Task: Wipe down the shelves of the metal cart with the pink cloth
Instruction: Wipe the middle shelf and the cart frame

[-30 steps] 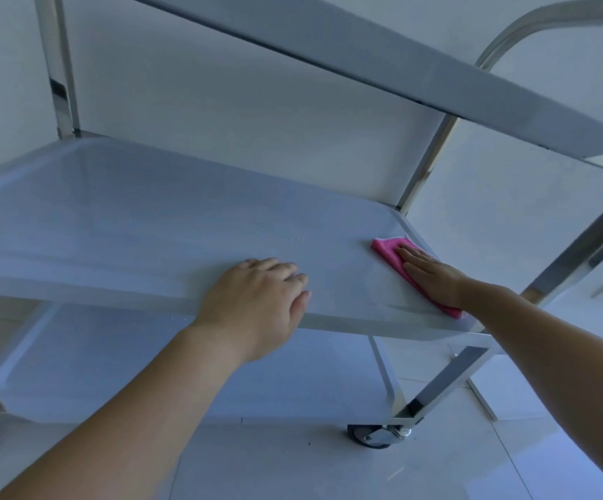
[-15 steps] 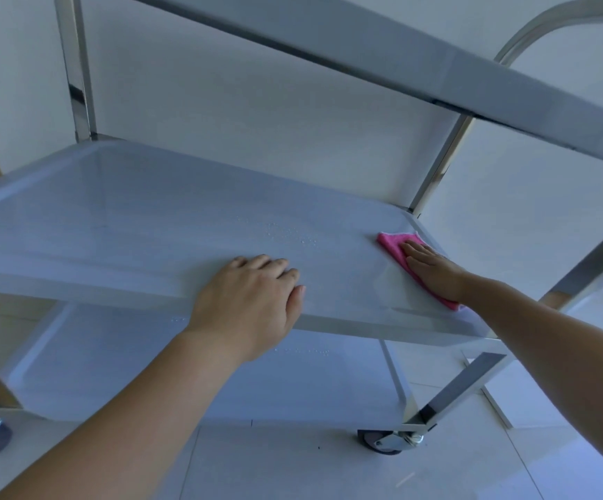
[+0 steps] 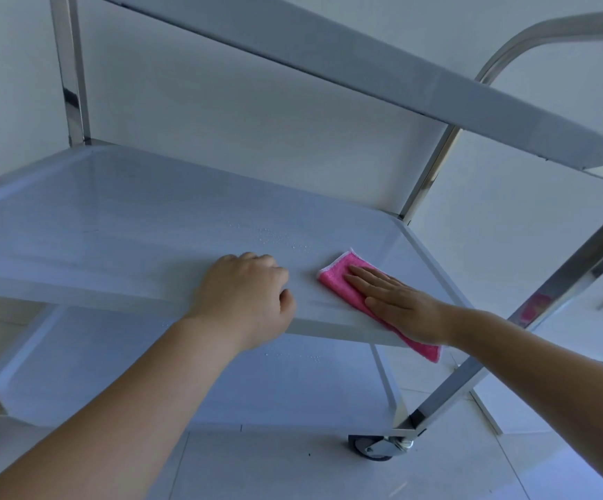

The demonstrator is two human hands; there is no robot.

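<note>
Pink cloth (image 3: 339,276) slid leftward on middle shelf (image 3: 112,225); right hand (image 3: 397,303) flat, left hand (image 3: 246,297) fingers curled over edge.

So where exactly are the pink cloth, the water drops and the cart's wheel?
pink cloth (image 3: 334,274): head view, on its bare corner ahead of the fingertips.
water drops (image 3: 282,240): head view, on the cluster on the middle shelf.
wheel (image 3: 374,447): head view, on the dark caster.

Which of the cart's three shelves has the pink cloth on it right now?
The middle shelf. The right hand presses the pink cloth flat near its front right corner; the top shelf and bottom shelf carry no cloth.
</note>
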